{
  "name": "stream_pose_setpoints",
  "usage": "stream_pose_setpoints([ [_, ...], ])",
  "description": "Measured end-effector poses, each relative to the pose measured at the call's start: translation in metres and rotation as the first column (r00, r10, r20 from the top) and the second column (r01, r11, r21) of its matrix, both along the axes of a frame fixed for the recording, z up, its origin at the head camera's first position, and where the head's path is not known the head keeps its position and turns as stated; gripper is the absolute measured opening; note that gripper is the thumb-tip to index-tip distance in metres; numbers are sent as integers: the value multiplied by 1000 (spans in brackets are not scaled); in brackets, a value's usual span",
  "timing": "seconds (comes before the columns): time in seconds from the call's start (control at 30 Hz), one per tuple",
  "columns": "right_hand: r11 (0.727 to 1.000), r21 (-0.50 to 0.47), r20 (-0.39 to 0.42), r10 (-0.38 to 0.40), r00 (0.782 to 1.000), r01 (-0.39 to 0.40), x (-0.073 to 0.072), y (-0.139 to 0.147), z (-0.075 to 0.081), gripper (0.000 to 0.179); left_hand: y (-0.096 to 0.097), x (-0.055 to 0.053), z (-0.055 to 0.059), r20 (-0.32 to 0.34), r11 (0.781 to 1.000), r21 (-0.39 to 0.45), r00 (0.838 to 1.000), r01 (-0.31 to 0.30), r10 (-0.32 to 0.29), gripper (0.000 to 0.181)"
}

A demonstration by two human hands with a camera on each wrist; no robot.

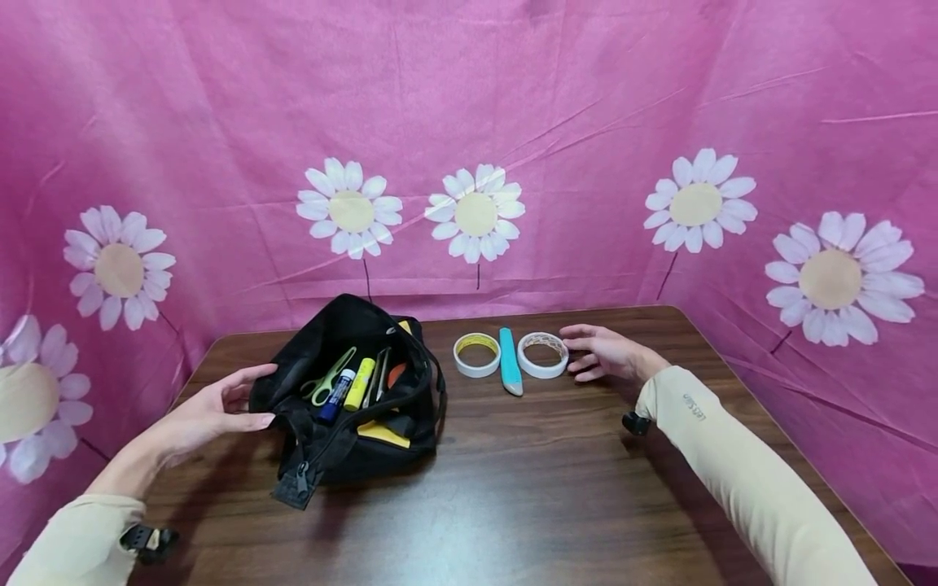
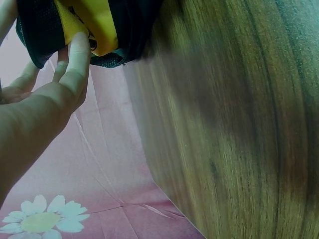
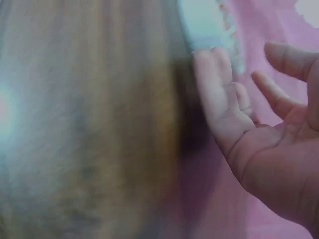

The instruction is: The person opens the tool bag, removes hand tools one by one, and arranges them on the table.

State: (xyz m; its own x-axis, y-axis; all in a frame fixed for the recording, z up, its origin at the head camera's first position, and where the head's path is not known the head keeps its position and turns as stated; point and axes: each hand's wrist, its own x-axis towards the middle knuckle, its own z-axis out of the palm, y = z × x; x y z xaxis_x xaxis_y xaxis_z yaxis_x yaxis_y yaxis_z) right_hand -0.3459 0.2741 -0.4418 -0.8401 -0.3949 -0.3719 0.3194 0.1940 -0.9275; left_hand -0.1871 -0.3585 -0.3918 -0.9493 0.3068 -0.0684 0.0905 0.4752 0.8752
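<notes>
- While I watch from the head camera, the left hand point(image 1: 212, 415) grips the left edge of the black zip pouch point(image 1: 352, 460), thumb along the near side and index finger along the far side, the rest bent between them.
- My left wrist view shows one fingertip of that hand against the pouch's yellow panel point(image 2: 102, 25).
- The pouch sits on the left part of the desk point(image 1: 513, 480), its mouth gaping towards me; inside I make out green-handled scissors point(image 1: 331, 377), a blue glue stick point(image 1: 335, 399) and a yellow highlighter point(image 1: 359, 384), with slimmer items beside them that I can't name.
- The right hand point(image 1: 604, 354) has its fingers loosely spread and grips nothing; its fingertips are at the right side of the right-hand white tape roll point(image 1: 542, 372), and I can't tell how firmly they touch.
- My right wrist view is blurred, but I see fingertips against that roll's white band.
- Left of that roll I have a teal grey-tipped tool point(image 1: 510, 362), then the yellow-cored tape roll point(image 1: 478, 371); both rolls lie flat, between the pouch and the right hand.
</notes>
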Motion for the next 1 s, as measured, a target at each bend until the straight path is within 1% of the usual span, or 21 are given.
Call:
stream_pose_setpoints([
  [0.13, 996, 53, -44, 78, 996, -75, 2, -16, 31, 58, -1, 0, 2, -3, 1000, -16, 1000, -7, 7, 78],
  [0.23, 989, 42, -78, 145, 986, -142, 6, -37, 58, 54, 0, 0, 4, -14, 1000, -24, 1000, -10, 9, 78],
  [0.3, 983, 1, -99, 185, 978, -186, 11, -54, 76, 52, 0, 0, 4, -22, 1000, -29, 1000, -11, 11, 78],
  [0.37, 973, -59, -114, 217, 970, -225, 17, -74, 94, 51, 0, 1, 5, -28, 999, -33, 1000, -11, 10, 78],
  [0.47, 950, -136, -135, 264, 955, -281, 28, -105, 117, 47, 0, 2, 5, -29, 1000, -28, 1000, -10, 9, 78],
  [0.53, 930, -163, -151, 307, 940, -330, 34, -127, 128, 45, 0, 3, 5, -31, 1000, -27, 999, -10, 9, 78],
  [0.6, 905, -174, -167, 362, 917, -389, 40, -149, 136, 44, 0, 3, 5, -31, 1000, -28, 999, -11, 10, 78],
  [0.7, 858, -183, -182, 449, 875, -479, 47, -182, 143, 45, 0, 3, 5, -35, 999, -34, 999, -12, 10, 78],
  [0.77, 835, -180, -185, 491, 851, -521, 52, -203, 147, 45, 0, 3, 5, -38, 999, -36, 999, -12, 10, 78],
  [0.8, 827, -176, -182, 506, 843, -534, 54, -213, 148, 45, 0, 2, 6, -39, 999, -37, 999, -11, 10, 78],
  [0.87, 824, -167, -171, 517, 839, -541, 57, -234, 151, 43, 0, 2, 6, -40, 999, -38, 999, -10, 8, 78],
  [0.93, 832, -154, -150, 513, 845, -532, 60, -253, 151, 42, -1, 2, 7, -38, 999, -39, 999, -8, 7, 78],
  [1.0, 845, -140, -123, 502, 856, -516, 62, -271, 150, 40, -1, 2, 7, -37, 999, -41, 999, -8, 6, 78],
])
